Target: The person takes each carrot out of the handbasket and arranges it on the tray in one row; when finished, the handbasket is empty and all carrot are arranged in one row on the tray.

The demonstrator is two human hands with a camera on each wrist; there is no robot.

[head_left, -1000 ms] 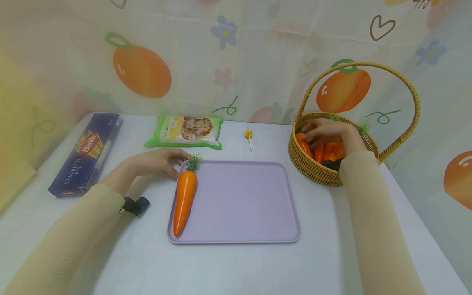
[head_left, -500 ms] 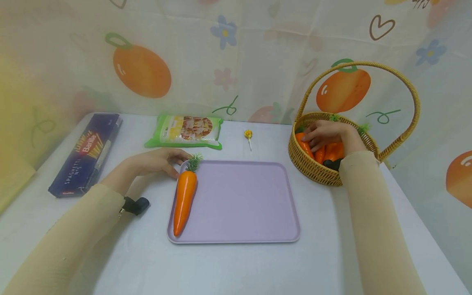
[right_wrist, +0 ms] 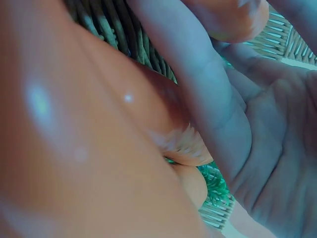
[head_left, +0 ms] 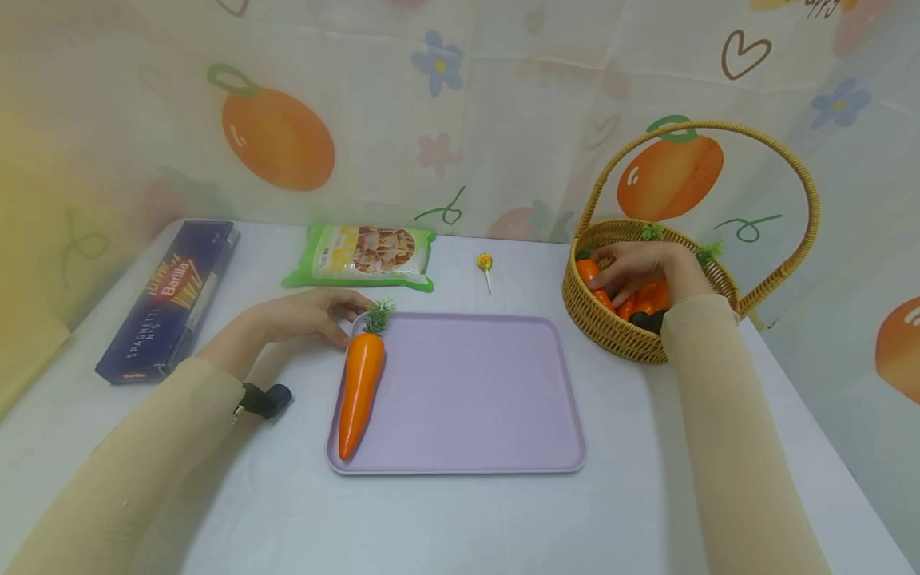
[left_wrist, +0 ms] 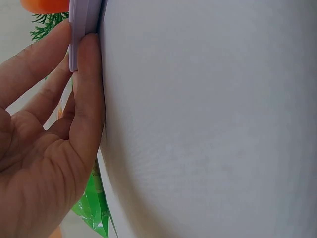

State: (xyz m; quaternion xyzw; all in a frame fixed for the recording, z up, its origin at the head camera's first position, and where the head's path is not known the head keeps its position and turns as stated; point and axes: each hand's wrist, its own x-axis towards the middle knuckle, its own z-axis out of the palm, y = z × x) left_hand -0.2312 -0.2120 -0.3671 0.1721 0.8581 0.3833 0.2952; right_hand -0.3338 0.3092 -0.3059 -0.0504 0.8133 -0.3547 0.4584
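In the head view, my left hand [head_left: 309, 313] is at the far left corner of a lilac tray [head_left: 474, 391]. The left wrist view shows thumb and fingers pinching the tray's rim [left_wrist: 86, 17]. A toy carrot [head_left: 361, 395] with a green top lies along the tray's left side. My right hand [head_left: 640, 267] reaches into a wicker basket [head_left: 611, 327] and holds a carrot [head_left: 587, 271] near its left wall. Seen from the right wrist, an orange carrot end [right_wrist: 237, 22] sits between thumb and fingers. More carrots [head_left: 650, 299] lie beneath the hand, partly hidden.
A blue spaghetti box [head_left: 168, 299] lies at the left. Behind the tray are a green-and-white food packet [head_left: 370, 255] and a yellow lollipop [head_left: 485, 267]. The basket's tall handle [head_left: 810, 192] arches up at the right. A printed curtain [head_left: 503, 120] hangs behind the table.
My right fingers have lowered inside the basket and drawn in around the left-hand carrot. The left hand, the tray and the carrot on it have stayed in place.
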